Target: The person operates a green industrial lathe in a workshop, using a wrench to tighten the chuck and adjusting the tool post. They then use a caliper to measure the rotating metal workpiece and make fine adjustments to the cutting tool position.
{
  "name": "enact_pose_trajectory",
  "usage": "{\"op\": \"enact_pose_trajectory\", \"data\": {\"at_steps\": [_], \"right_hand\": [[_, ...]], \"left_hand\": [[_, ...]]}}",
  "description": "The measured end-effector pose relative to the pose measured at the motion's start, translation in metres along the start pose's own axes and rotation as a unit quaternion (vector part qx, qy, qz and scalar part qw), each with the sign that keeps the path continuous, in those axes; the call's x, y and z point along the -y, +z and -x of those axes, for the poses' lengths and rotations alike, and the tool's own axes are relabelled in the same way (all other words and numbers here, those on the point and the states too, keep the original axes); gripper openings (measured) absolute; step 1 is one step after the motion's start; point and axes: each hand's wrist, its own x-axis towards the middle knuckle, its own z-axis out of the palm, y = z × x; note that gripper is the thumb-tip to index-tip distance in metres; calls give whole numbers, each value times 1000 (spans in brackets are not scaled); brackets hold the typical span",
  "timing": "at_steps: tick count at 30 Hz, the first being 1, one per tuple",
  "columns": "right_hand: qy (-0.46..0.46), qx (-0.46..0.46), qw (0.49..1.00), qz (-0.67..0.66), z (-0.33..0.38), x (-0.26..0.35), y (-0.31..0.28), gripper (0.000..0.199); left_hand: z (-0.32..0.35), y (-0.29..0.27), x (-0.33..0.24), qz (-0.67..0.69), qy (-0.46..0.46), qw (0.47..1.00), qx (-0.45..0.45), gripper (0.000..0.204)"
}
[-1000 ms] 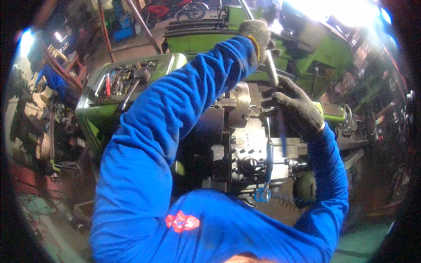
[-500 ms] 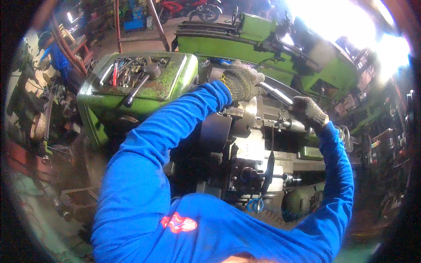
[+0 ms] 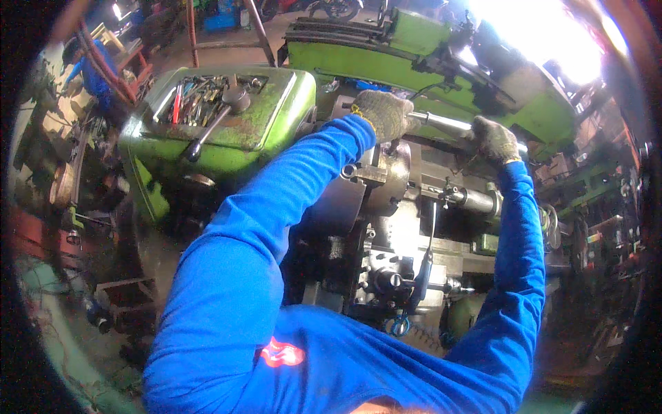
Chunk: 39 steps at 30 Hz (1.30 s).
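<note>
The bar is silver, 2 gloves mottled grey, sleeves blue, machine housing green, chest emblem red-and-white.

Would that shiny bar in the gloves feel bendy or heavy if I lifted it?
Probably stiff: the bar runs straight between the left hand and right hand. It's likely heavy, since it looks metallic, and might roll, being rounded.

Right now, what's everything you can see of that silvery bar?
The silvery bar looks like shiny metal, straight and round, narrower near its left end. In view it slants down rightward, beyond and right of the chuck. The gloved left hand covers its left end; the gloved right hand grips it farther along, its tip seemingly showing beyond.
</note>
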Motion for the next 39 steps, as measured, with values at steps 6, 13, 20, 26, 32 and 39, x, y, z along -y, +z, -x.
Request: {"op": "enact_pose_trajectory", "data": {"at_steps": [6, 13, 20, 26, 32, 39], "right_hand": [[48, -65, 996, -26, 25, -59, 2, 41], [76, -43, 994, -61, 155, -28, 1, 36], [247, 34, 966, -73, 156, 28, -13, 54], [307, 12, 951, 19, 163, 36, -12, 66], [436, 73, 896, 37, 203, 150, -30, 66], [454, 81, 887, 8, 206, 165, -50, 70]], "left_hand": [[-1, -6, 23, 49, 16, 997, 58, 38], [-19, 8, 29, -38, 135, 985, 102, 26], [-25, -1, 41, -73, 141, 983, 90, 29], [-30, 0, 36, -69, 152, 984, 61, 32], [-53, 3, 66, -24, 274, 955, 112, 39], [-45, -4, 58, -31, 309, 947, 86, 43]]}}
